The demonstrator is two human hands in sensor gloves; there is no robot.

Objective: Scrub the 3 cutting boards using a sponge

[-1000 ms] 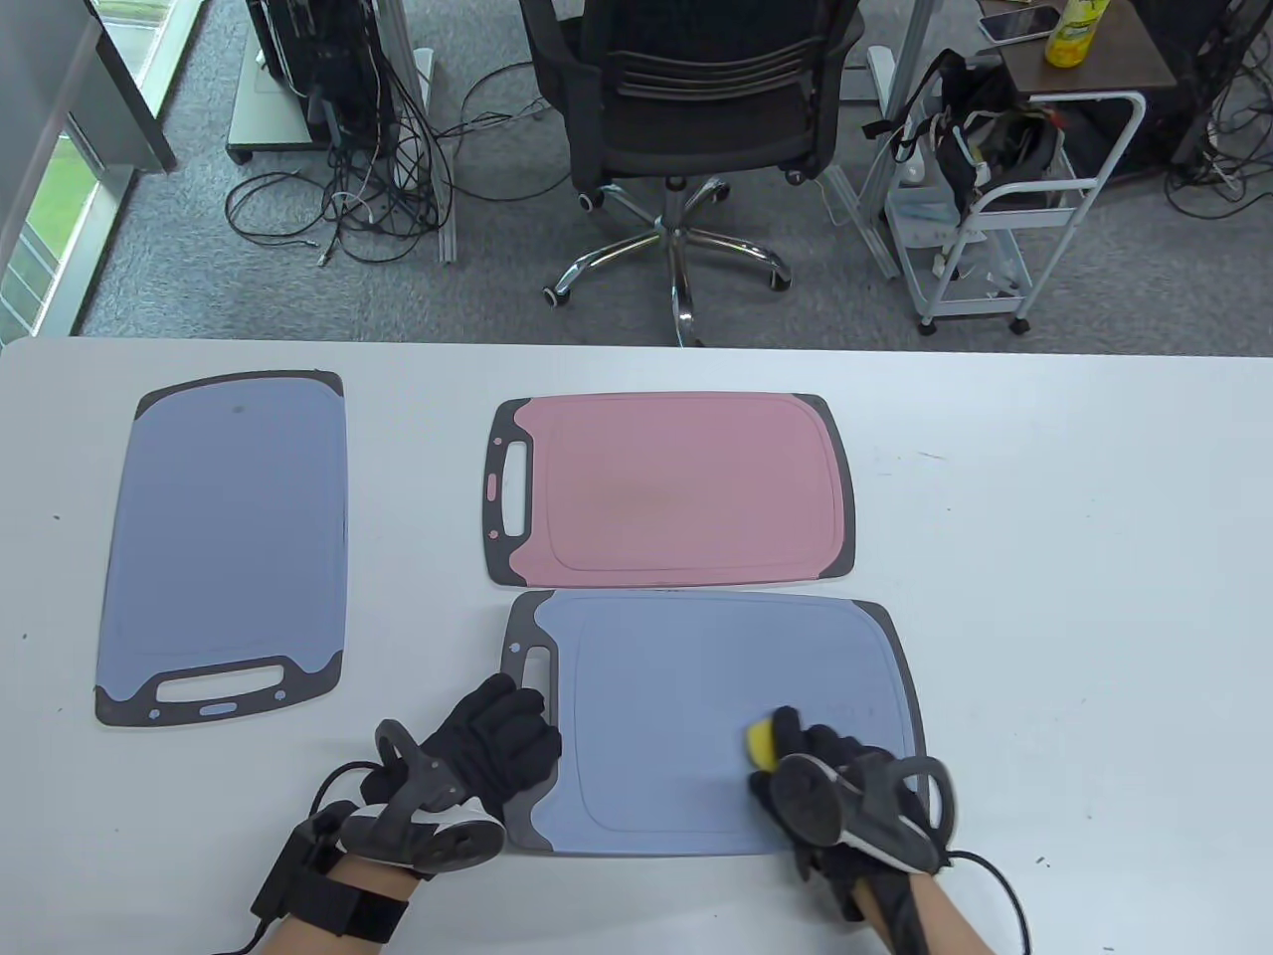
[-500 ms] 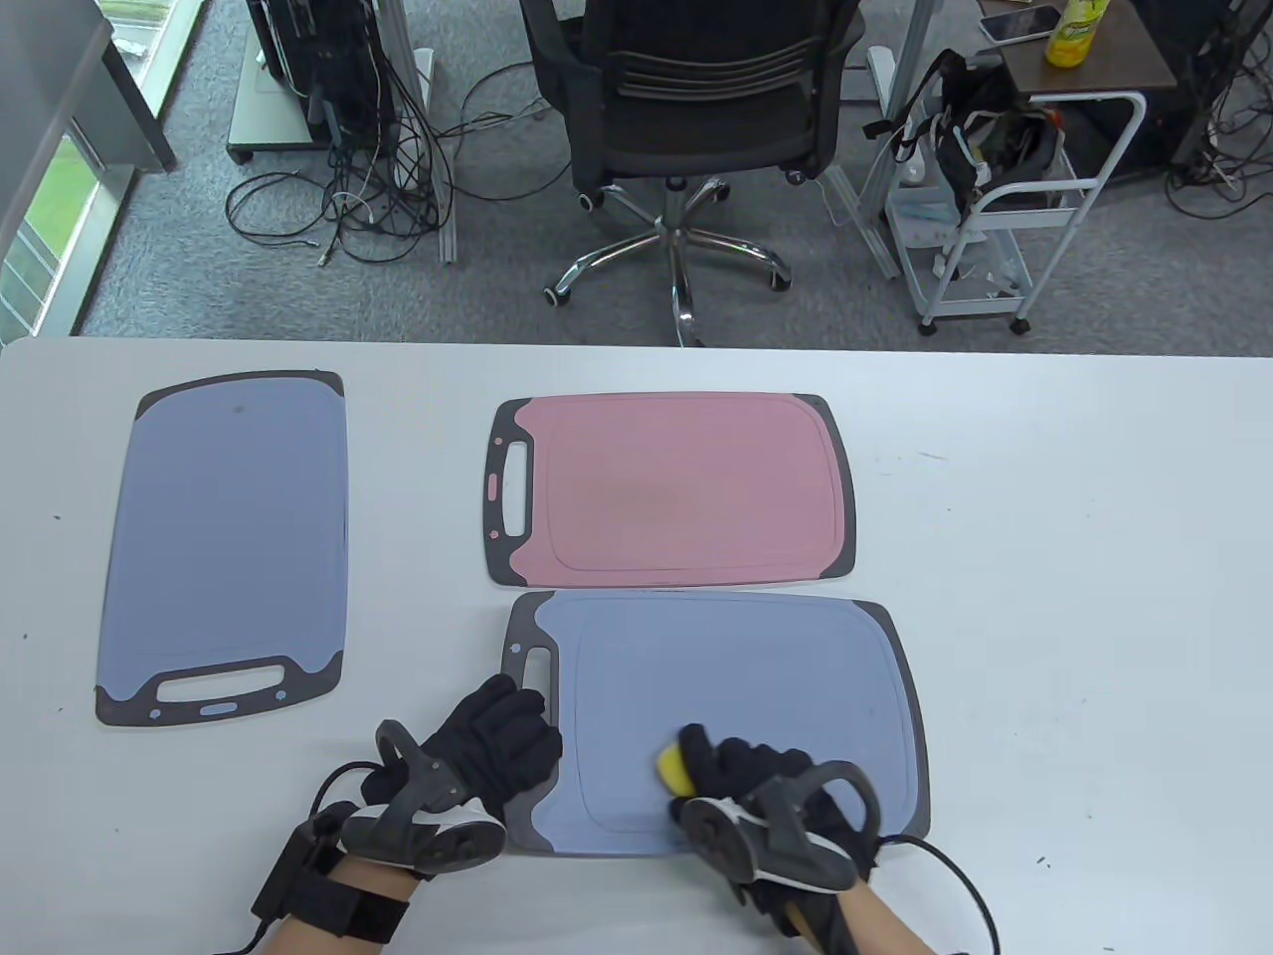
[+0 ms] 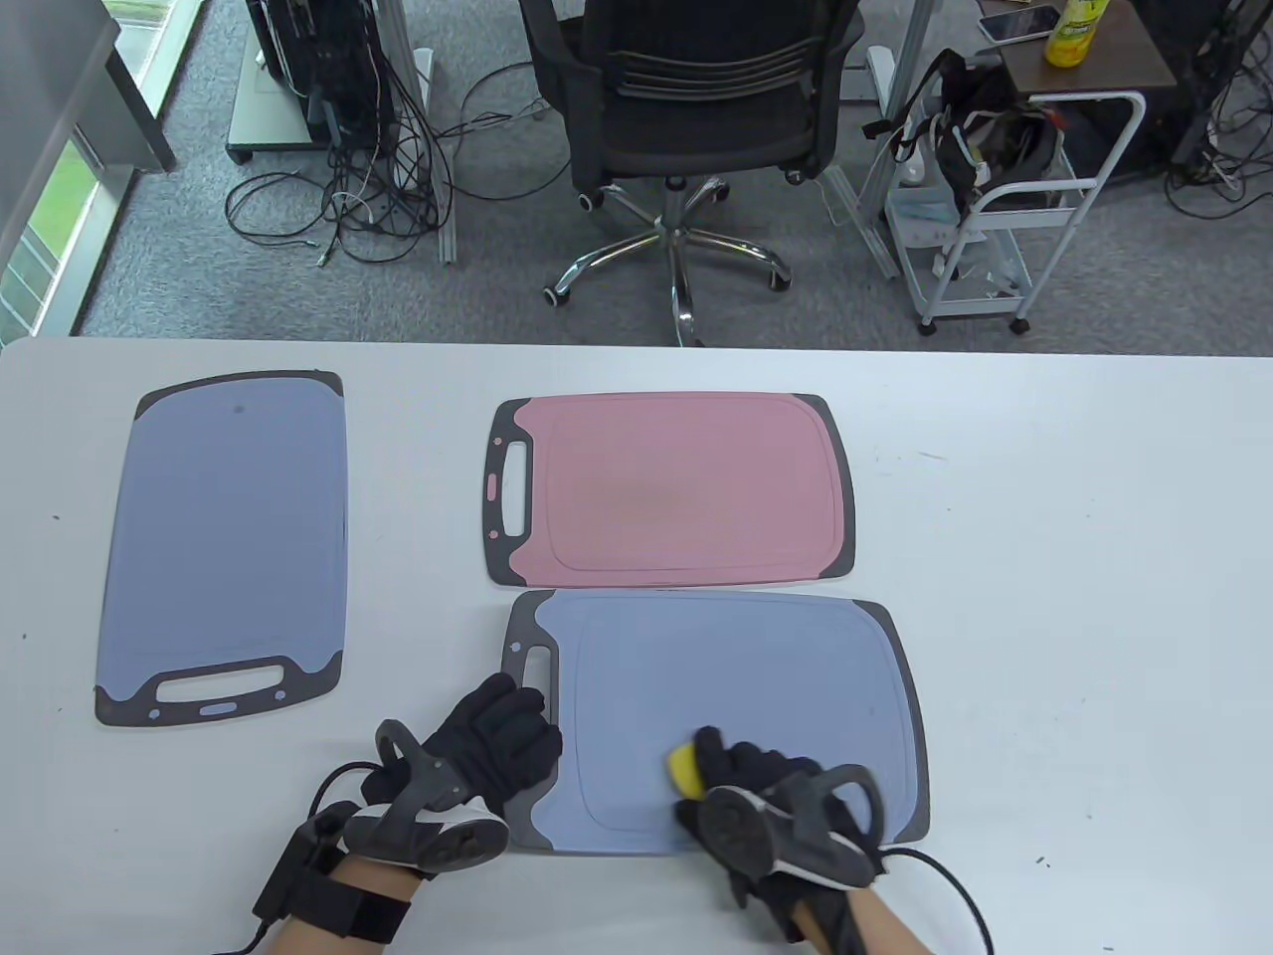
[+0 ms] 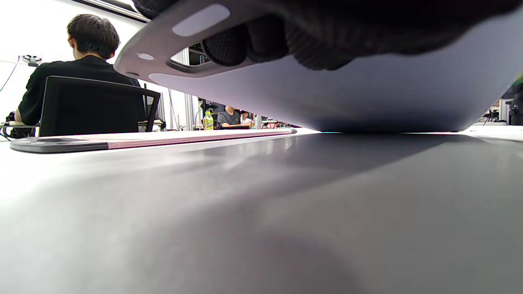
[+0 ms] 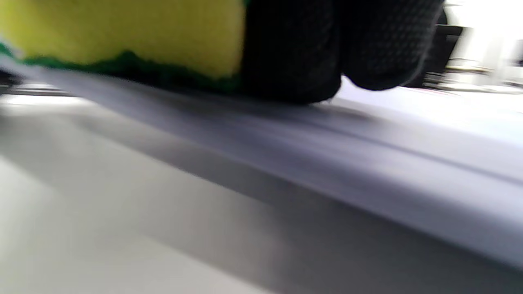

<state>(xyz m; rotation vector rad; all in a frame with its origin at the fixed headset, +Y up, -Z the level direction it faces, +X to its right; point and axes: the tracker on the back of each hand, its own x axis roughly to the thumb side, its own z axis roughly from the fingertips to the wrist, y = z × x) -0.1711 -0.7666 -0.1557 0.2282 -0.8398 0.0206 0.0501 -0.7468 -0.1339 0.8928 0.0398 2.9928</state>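
Three cutting boards lie on the white table: a blue one [image 3: 234, 537] at the left, a pink one [image 3: 676, 487] in the middle, and a second blue one [image 3: 736, 676] in front of it. My right hand [image 3: 756, 781] grips a yellow sponge [image 3: 684, 768] with a green underside [image 5: 135, 69] and presses it onto the near blue board's front part. My left hand [image 3: 497, 741] lies with fingers flat on that board's dark handle end [image 4: 196, 36], holding it down.
A black office chair [image 3: 686, 119] stands beyond the table's far edge, with a white cart [image 3: 1004, 199] to its right and loose cables [image 3: 348, 199] to its left. In the left wrist view a seated person [image 4: 77, 69] shows behind the pink board's edge [image 4: 155, 139].
My right hand slid the sponge leftward along the near blue board's front, then drifted slightly back right. The left hand and all the boards stayed put.
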